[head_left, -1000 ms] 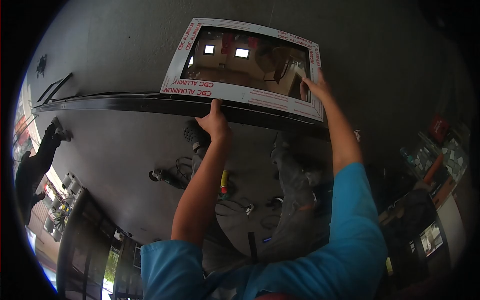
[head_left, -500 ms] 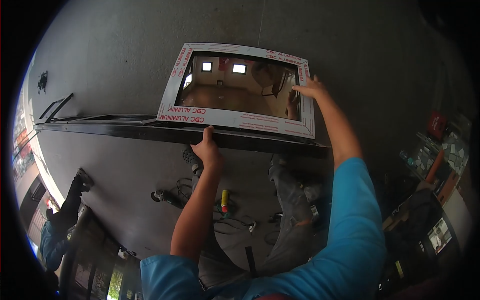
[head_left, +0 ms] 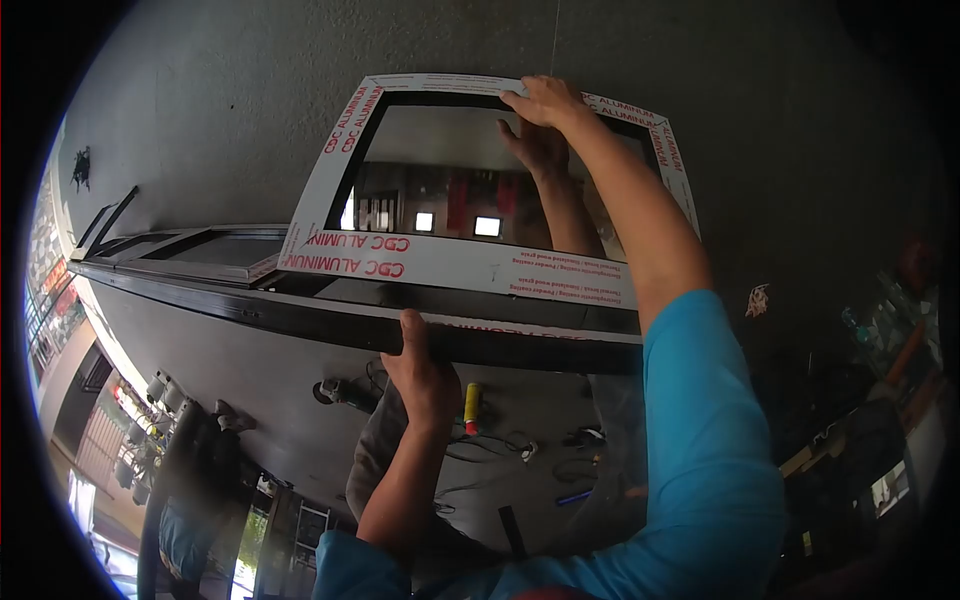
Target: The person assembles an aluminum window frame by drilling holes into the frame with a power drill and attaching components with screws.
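glass panel (head_left: 450, 175): right hand (head_left: 551, 102) moved from side, so its fingers now hold far edge; left hand (head_left: 425, 383), grip unclear.

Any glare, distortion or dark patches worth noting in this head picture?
Head view: lens distortion seems to bow the long black bar; the glass mirrors the right hand and two bright squares. Head view, left edge: daylight washes out detail. Head view, lower right: much sinks into shadow.
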Tool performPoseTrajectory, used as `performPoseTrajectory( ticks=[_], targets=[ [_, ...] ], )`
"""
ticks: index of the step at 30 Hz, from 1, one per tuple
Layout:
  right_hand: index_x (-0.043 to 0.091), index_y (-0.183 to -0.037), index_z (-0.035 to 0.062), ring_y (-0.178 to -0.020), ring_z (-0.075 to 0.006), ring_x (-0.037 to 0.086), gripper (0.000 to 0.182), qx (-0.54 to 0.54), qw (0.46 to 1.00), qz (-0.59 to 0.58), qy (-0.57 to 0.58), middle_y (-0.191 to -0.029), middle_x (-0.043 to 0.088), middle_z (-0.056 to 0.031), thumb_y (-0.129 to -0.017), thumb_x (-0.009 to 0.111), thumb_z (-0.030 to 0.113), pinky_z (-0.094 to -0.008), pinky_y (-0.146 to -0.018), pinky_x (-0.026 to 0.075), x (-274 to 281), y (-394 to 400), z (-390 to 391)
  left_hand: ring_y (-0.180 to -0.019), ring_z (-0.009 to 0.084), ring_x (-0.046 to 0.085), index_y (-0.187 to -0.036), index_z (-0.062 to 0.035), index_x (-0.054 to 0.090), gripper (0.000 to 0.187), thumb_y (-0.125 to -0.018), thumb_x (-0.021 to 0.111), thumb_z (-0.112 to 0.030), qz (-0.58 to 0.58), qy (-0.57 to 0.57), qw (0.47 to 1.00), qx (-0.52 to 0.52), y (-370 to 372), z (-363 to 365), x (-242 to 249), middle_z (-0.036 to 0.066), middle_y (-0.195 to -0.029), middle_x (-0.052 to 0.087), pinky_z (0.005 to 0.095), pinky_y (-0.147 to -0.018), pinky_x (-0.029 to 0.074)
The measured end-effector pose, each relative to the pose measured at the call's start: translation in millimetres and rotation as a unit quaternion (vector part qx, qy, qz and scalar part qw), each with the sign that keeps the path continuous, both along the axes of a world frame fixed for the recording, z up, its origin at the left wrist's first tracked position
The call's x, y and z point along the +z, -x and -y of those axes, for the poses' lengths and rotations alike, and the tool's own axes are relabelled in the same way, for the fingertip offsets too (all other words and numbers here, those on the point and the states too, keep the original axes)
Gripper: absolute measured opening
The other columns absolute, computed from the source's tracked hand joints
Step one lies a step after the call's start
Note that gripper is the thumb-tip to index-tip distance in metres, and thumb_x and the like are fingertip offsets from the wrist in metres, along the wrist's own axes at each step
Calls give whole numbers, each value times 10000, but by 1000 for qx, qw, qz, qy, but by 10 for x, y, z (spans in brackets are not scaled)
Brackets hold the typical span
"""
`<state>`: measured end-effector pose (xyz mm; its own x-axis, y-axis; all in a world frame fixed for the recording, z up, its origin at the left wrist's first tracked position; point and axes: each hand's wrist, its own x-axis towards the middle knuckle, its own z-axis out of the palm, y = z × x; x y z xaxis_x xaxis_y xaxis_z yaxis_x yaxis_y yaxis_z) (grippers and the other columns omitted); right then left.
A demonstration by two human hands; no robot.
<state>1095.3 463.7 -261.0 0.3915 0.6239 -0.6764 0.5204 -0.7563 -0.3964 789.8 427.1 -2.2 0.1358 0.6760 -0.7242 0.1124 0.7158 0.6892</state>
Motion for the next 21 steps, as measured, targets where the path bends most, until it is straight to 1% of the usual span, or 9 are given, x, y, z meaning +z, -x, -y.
performPoseTrajectory(
  ticks=[1, 3, 5, 7, 11, 13, 15, 18, 21],
  targets=[
    [559, -1230, 8, -1146, -364, 563, 670, -15, 999, -23, 23, -1199, 597, -203, -861, 496, 564, -456, -955, 464, -29, 212, 126, -947, 145, 530, -1172, 48, 480, 435, -971, 536, -333, -4, 8, 1000, 1, 63, 33, -9, 92, -1039, 550, 298, -872, 421],
    [456, -1343, -10, -1261, -365, 471, 754, 58, 996, 2, 65, -1344, 491, -225, -871, 463, 578, -468, -1028, 409, -87, 613, 255, -922, 139, 522, -1155, 49, 485, 454, -961, 556, -356, -54, -33, 997, -49, 161, 1, -97, 81, -1038, 550, 277, -847, 417],
    [421, -1366, -17, -1288, -380, 436, 757, 65, 994, 0, 86, -1379, 448, -233, -880, 463, 561, -471, -1052, 384, -191, 748, 267, -922, 138, 507, -1158, 48, 482, 468, -952, 573, -361, -17, -51, 998, -15, 56, -50, -101, 75, -1040, 545, 278, -861, 404],
    [430, -1358, -15, -1277, -390, 445, 738, 29, 995, -45, 88, -1364, 458, -239, -884, 466, 550, -467, -1049, 387, -133, 740, 302, -925, 143, 583, -1173, 5, 457, 507, -927, 594, -415, -34, -31, 998, -45, 130, -6, -114, 78, -1037, 552, 300, -799, 505],
    [498, -1301, -15, -1251, -367, 480, 664, 66, 989, -17, 132, -1340, 492, -221, -871, 525, 491, -462, -1014, 410, -71, 641, 299, -989, 141, 561, -1187, 2, 458, 490, -907, 648, -352, 4, -41, 999, 26, -1, -26, -92, 70, -1068, 548, 306, -868, 479],
    [523, -1295, 22, -1199, -334, 538, 605, 168, 971, -57, 160, -1274, 561, -200, -835, 576, 411, -436, -975, 450, 270, 405, 212, -1047, 141, 536, -1213, -19, 453, 488, -891, 678, -309, 18, -44, 999, 26, 1, -57, -101, 76, -1127, 543, 310, -940, 430],
    [543, -1272, 33, -1140, -336, 576, 576, 136, 990, 13, 22, -1206, 604, -204, -816, 604, 381, -425, -953, 459, 395, 253, 314, -1054, 161, 535, -1256, -20, 406, 543, -898, 663, -338, 27, -43, 999, 6, 59, -54, -140, 86, -1150, 535, 340, -949, 426],
    [546, -1260, 29, -1103, -311, 603, 505, -24, 992, -94, -78, -1188, 614, -203, -863, 598, 338, -386, -924, 471, 1280, 294, 538, -992, 185, 547, -1281, -29, 345, 581, -922, 611, -399, 78, 50, 994, 49, 364, 125, -156, 82, -1067, 541, 367, -920, 428],
    [562, -1215, 12, -1057, -219, 617, 374, -108, 965, -129, -201, -1154, 627, -159, -905, 592, 220, -325, -888, 478, 2230, 542, 956, -883, 125, 549, -1103, -26, 484, 394, -914, 638, -335, 43, 73, 992, -89, 971, 362, 192, 50, -954, 557, 300, -862, 440]
  ],
)
